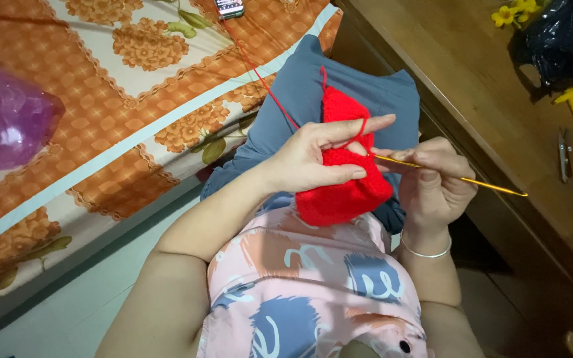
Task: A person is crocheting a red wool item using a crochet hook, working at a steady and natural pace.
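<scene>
Two bare hands are seen at work over the lap, viewed from above. Nearest the camera, a pink top printed with blue and orange shapes is worn by the person, and a silver bangle is carried on the right wrist. The right hand is closed in a narrow grip around a slim golden crochet hook, whose free end is pointed toward 3 o'clock and whose working tip is buried in the red crocheted piece. The left hand is closed on that piece: it is pinched between thumb and lower fingers, while the index finger is held straight toward 3 o'clock with a strand of red yarn passed over it. The red piece is held between both hands, touching each, just above the blue-grey trousers and at the centre of the view. From the left hand the yarn is led away toward 11 o'clock, across an orange flowered bedsheet. At 9 o'clock on that sheet a purple translucent bag is noted, well apart from the hands. At 12 o'clock, at the far edge, a phone is partly visible. At 2 o'clock a wooden table is recorded, bearing a black plastic bag, yellow flowers and a small metal clipper.
</scene>
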